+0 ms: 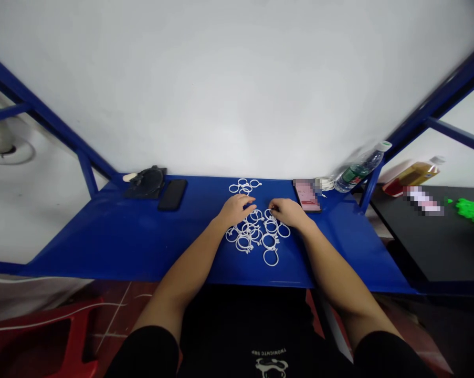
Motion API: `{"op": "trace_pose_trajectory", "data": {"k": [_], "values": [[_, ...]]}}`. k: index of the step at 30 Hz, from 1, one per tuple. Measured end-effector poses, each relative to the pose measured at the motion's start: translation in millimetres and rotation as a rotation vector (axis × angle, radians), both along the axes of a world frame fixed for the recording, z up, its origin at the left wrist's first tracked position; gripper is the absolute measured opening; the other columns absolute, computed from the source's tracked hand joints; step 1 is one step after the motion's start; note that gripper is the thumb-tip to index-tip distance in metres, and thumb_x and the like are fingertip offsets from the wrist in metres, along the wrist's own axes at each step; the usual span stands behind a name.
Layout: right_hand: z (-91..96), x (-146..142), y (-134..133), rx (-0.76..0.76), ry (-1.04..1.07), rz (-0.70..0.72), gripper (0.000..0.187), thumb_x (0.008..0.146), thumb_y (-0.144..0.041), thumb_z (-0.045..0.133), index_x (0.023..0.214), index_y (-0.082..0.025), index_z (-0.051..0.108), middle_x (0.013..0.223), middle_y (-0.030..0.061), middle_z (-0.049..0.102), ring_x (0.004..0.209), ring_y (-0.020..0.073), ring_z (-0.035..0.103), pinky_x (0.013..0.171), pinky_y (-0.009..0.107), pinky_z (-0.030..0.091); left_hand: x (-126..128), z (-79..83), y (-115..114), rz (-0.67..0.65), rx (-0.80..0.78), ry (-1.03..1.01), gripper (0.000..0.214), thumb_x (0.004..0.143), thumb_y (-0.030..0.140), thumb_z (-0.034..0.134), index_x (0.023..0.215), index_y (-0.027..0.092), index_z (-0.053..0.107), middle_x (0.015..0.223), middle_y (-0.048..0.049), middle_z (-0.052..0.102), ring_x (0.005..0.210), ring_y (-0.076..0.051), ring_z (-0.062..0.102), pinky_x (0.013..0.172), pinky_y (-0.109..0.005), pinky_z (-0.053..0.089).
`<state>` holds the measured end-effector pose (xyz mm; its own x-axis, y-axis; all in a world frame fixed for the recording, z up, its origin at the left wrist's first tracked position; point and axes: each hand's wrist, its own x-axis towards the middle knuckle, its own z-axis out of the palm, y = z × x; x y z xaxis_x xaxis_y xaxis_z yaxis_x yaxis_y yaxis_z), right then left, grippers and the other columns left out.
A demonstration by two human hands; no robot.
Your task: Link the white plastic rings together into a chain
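A loose pile of white plastic rings [243, 242], each with a small tab like a curtain ring's, lies on the blue table in front of me. My left hand [237, 209] is over the far left edge of the pile, its fingers apart and pointing right, with no ring visibly held. To its right, my right hand [288, 212] has its thumb and fingertips closed on a white ring [269, 214] at the pile's far side; the fingers partly hide it. Behind my left hand sits a smaller group of white rings [242, 182]. One single ring [271, 257] lies closest to me.
On the blue table [114, 236] a black phone [173, 195] and a dark flat item [146, 182] lie left. A lit phone [308, 196], a white cable [325, 184] and a water bottle [358, 170] are right. Blue frame bars rise at both sides; a wall stands behind.
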<state>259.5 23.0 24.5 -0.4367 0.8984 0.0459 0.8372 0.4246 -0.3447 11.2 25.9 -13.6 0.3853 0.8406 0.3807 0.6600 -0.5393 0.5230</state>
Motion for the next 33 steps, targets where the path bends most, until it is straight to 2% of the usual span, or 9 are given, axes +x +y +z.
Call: {"op": "trace_pose_trajectory", "data": {"k": [3,8,12,16,21,24,27,30,33], "values": [[0.8,-3,-1,0.043,0.064,-0.047,0.013,0.085,-0.017,0.064,0.093,-0.023,0.073,0.087,0.0021,0.076,0.075,0.0172,0.064,0.065,0.026,0.037,6,2.9,-7,-0.108,-0.036,0.028,0.025,0.097,0.034,0.068,0.117,0.023,0.076,0.105,-0.0057,0.078,0.097,-0.021,0.072,0.091,-0.037,0.056],[0.0,-7,-3,0.111,0.244,-0.152,0.010,0.090,-0.030,0.064,0.087,-0.023,0.069,0.075,0.0007,0.072,0.065,0.0165,0.061,0.062,0.027,0.036,13,5.7,-14,-0.143,-0.067,0.082,0.022,0.096,0.037,0.069,0.112,0.024,0.078,0.084,-0.0015,0.078,0.078,-0.018,0.072,0.076,-0.033,0.055],[-2.1,-12,-7,0.146,0.349,-0.191,0.020,0.091,-0.039,0.064,0.079,-0.023,0.065,0.068,-0.0002,0.068,0.061,0.0160,0.058,0.060,0.027,0.034,13,6.1,-12,-0.135,0.081,0.007,0.019,0.090,0.038,0.077,0.100,0.022,0.075,0.082,-0.0004,0.078,0.077,-0.018,0.072,0.079,-0.034,0.054],[-3.0,-21,-11,0.140,0.357,-0.219,0.023,0.090,-0.038,0.061,0.072,-0.023,0.060,0.062,-0.0007,0.063,0.058,0.0159,0.055,0.058,0.027,0.032,13,6.1,-11,-0.093,0.246,-0.090,0.029,0.085,0.046,0.082,0.085,0.021,0.068,0.077,-0.0005,0.074,0.072,-0.017,0.070,0.080,-0.036,0.054],[-5.5,-27,-12,0.135,0.331,-0.245,0.026,0.090,-0.036,0.059,0.067,-0.023,0.057,0.061,-0.0006,0.062,0.059,0.0165,0.054,0.058,0.028,0.030,16,9.6,-15,-0.123,0.399,-0.125,0.015,0.095,0.036,0.072,0.100,0.022,0.071,0.085,-0.0014,0.078,0.076,-0.016,0.072,0.078,-0.034,0.056],[-7.7,-27,-12,0.138,0.328,-0.220,0.031,0.092,-0.040,0.059,0.066,-0.023,0.057,0.061,-0.0006,0.062,0.058,0.0163,0.054,0.058,0.028,0.031,19,12.8,-16,-0.104,0.465,-0.138,0.011,0.100,0.027,0.064,0.100,0.022,0.074,0.092,-0.0029,0.080,0.084,-0.017,0.075,0.079,-0.034,0.056],[-8.4,-25,-12,0.193,0.397,-0.173,0.025,0.093,-0.041,0.061,0.078,-0.023,0.066,0.070,0.0013,0.068,0.064,0.0171,0.058,0.061,0.028,0.038,18,13.7,-15,-0.049,0.479,-0.177,0.012,0.100,0.025,0.063,0.099,0.021,0.075,0.093,-0.0037,0.080,0.086,-0.017,0.075,0.080,-0.034,0.057],[-7.1,-24,-14,0.288,0.479,-0.044,0.024,0.097,-0.042,0.061,0.102,-0.022,0.072,0.088,0.0057,0.074,0.076,0.0194,0.064,0.071,0.030,0.048,15,11.6,-12,0.004,0.446,-0.202,0.014,0.100,0.030,0.066,0.098,0.021,0.076,0.091,-0.0035,0.080,0.084,-0.017,0.075,0.081,-0.035,0.058],[-5.8,-24,-16,0.299,0.473,0.080,0.027,0.103,-0.041,0.056,0.113,-0.024,0.073,0.099,0.0087,0.075,0.091,0.0222,0.068,0.083,0.034,0.053,13,9.3,-10,0.010,0.378,-0.190,0.016,0.101,0.032,0.064,0.099,0.022,0.077,0.096,-0.0045,0.081,0.089,-0.018,0.076,0.084,-0.036,0.058]]}}
